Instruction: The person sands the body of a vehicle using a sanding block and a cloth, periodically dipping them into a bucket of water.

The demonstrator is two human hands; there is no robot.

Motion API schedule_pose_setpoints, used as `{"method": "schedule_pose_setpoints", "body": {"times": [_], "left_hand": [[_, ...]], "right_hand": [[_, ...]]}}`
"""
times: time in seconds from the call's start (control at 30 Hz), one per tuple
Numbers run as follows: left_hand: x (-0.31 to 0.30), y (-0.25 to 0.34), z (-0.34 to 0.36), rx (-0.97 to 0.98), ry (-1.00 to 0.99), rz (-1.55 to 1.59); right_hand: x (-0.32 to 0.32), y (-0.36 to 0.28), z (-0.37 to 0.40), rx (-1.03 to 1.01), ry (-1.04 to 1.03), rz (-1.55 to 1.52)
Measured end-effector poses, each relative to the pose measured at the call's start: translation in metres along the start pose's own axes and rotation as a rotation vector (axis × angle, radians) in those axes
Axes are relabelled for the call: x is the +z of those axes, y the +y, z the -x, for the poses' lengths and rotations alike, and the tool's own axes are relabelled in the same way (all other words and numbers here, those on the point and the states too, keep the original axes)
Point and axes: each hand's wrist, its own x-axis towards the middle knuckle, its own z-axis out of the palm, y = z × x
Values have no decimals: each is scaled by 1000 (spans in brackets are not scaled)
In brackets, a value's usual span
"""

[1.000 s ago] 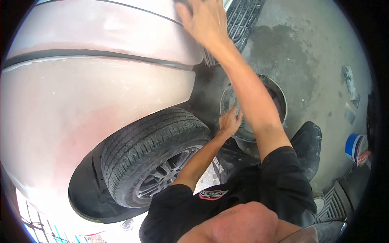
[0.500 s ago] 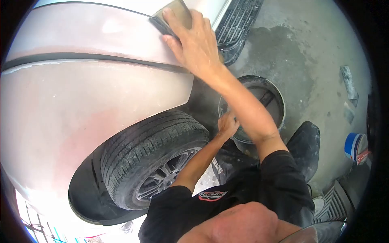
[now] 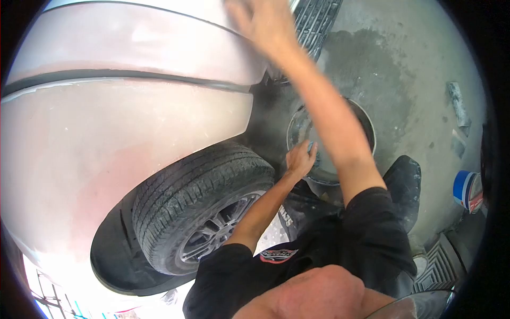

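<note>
My right hand is at the top edge of the view, over the upper car panel. Motion blurs it and its fingertips are cut off. The sanding block it gripped half a second ago is out of frame, the hand keeping the same curled shape. My left hand is curled at the near left side of a round bucket. A small bluish bit shows by its fingers, too little to name. Below the panel is a pale, pinkish, sanded-looking fender.
A tyre sits under the fender, left of my left forearm. A black slatted side step runs along the car at the top. On the wet grey floor lie a grey strip and a blue-and-white tub.
My right hand has moved up and slightly left along the panel, taking the sanding block out of view. My left hand stays by the bucket, its fingers a little raised.
</note>
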Motion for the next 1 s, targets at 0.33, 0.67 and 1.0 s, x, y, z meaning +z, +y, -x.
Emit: {"method": "schedule_pose_setpoints", "body": {"times": [0.33,0.67,1.0], "left_hand": [[9,-10,-2,18,-1,-36],[0,-2,1,9,-5,-2],[-2,2,-1,-4,-2,-46]], "right_hand": [[8,0,19,-72,146,-9],[8,10,3,73,50,-93],[-7,3,-18,185,12,-76]]}}
